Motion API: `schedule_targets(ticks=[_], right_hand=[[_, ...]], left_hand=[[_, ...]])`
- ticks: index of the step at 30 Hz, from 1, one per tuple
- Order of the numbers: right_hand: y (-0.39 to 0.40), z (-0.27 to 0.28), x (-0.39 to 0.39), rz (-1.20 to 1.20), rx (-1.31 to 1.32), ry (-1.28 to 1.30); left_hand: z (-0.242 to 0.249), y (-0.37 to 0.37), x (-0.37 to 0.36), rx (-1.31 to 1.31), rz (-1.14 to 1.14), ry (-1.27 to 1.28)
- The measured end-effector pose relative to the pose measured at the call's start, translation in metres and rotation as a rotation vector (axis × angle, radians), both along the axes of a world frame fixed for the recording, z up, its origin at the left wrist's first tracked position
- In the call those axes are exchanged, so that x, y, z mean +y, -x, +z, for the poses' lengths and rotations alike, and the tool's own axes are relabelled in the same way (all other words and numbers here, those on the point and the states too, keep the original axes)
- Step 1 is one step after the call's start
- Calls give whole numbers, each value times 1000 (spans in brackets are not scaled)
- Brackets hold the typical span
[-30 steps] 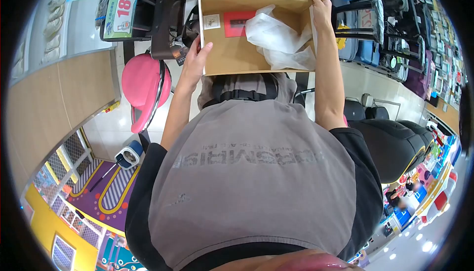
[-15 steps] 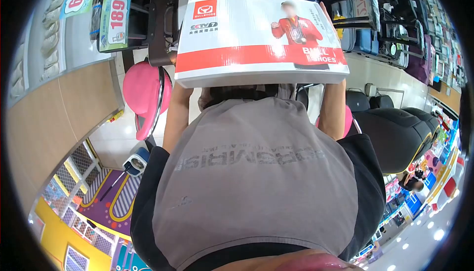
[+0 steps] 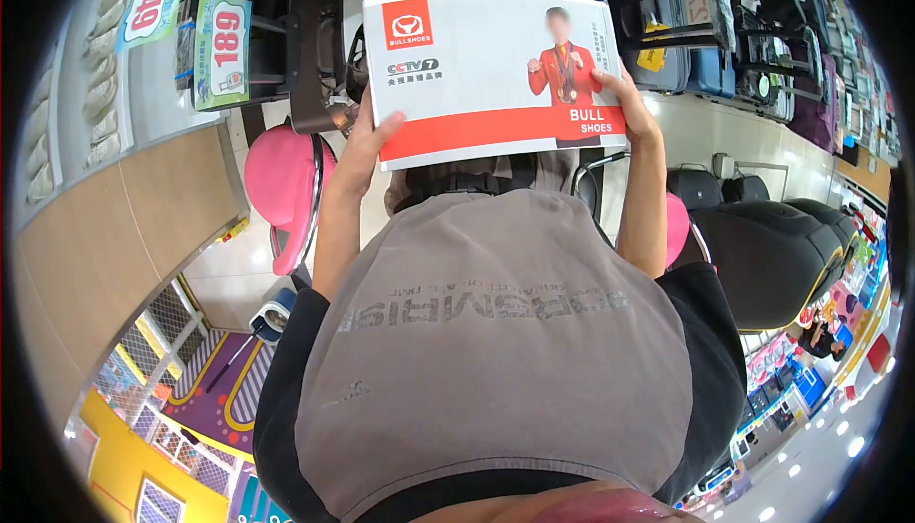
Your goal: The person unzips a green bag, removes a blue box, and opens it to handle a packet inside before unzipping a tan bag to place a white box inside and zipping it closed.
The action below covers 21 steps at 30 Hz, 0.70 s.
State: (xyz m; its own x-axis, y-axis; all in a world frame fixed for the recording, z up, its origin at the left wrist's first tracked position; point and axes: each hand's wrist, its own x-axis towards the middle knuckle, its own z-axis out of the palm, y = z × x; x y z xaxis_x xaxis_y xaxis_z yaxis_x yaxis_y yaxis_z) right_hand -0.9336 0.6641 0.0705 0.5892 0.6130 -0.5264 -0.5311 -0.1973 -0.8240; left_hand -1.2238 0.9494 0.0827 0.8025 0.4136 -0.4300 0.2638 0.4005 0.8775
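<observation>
A white and red shoe box (image 3: 477, 70) is in front of my chest, held up between my two hands, its printed top turned towards me. It carries a BULLSHOES logo and a picture of a person in a red jacket. On the box's left edge my left hand (image 3: 360, 147) is closed, with the thumb over the lower left corner. At the right edge my right hand (image 3: 631, 109) grips it, thumb lying on the printed face. The other fingers of both hands are mostly hidden behind the box. The lid appears closed.
A pink chair (image 3: 283, 180) stands left of me, beside a wooden counter (image 3: 143, 190). Price signs, one reading 189 (image 3: 224, 51), are at the upper left. Suitcases (image 3: 710, 70) line the upper right. Black padded chairs (image 3: 748, 256) are at right.
The box has tilted up to face me, so its near side no longer shows, and its right end has shifted left. Both thumbs now show on its printed face.
</observation>
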Motion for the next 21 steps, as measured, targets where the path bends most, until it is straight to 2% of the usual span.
schedule_targets(ticks=[2,5,7,9,10,11,12,13,14,15,16,17,19,21], right_hand=[[4,1,4,-22,66,-1],[-4,-33,-14,-87,311,-38],[1,-49,-21,-137,346,-145],[4,-51,-34,-262,261,-177],[0,-62,-47,-342,151,-222],[-7,-79,-66,-299,397,-551],[-4,-85,-68,-353,329,-582],[1,-76,-61,-270,418,-677],[6,-64,-51,-180,509,-759],[18,-39,-31,55,759,-885],[22,-41,-35,-33,558,-878],[29,-49,-41,-109,522,-894],[38,-60,-52,-216,621,-928],[48,-47,-57,-225,634,-884]], left_hand=[[-1,-3,0,17,-4,-39],[-5,-7,0,-5,32,-22],[-5,-10,6,-43,41,-27],[15,-20,16,-203,98,3],[41,-22,17,-357,127,122],[50,-29,24,-596,109,380],[64,-42,23,-522,132,163],[71,-59,19,-446,151,-53],[62,-73,17,-403,109,-279],[48,-88,16,-355,63,-501],[30,-105,16,-255,19,-582],[10,-117,11,-72,-79,-765],[-32,-132,-9,217,-155,-1419],[-58,-139,-7,116,-54,-1719]])
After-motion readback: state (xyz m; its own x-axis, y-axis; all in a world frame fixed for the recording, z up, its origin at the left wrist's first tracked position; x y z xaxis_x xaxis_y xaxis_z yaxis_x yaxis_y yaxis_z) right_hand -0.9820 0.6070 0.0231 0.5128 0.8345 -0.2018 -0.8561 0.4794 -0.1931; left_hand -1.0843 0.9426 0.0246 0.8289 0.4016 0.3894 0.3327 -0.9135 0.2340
